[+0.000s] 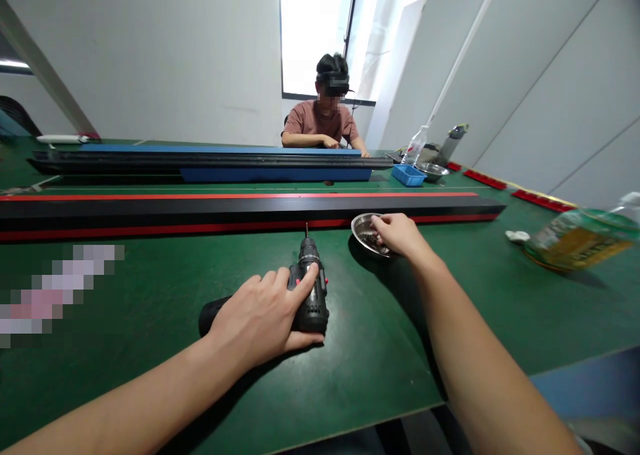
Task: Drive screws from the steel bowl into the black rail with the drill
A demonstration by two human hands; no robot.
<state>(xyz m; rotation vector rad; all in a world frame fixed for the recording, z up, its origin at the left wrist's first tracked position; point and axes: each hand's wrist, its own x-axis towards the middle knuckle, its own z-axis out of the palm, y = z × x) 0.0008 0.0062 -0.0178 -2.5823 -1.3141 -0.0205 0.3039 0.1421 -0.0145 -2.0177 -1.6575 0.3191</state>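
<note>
A black power drill [313, 295] lies on its side on the green table, its bit pointing away from me. My left hand [263, 311] is wrapped over its body and handle. Right of the drill, my right hand [395, 233] reaches into a round metal bowl [356, 233] of small dark pieces. Its fingers are pinched together; whatever they hold is too small to make out. Just beyond both hands, a long black bar [240, 208] with red edges lies across the table.
Behind the bar lie long black and blue strips [275, 174]. A person [323, 118] sits across the table [370, 368]. A blue basket [409, 175], a second metal bowl [433, 171] and a clear bottle [415, 147] stand at back right. A large labelled container [583, 240] is at right.
</note>
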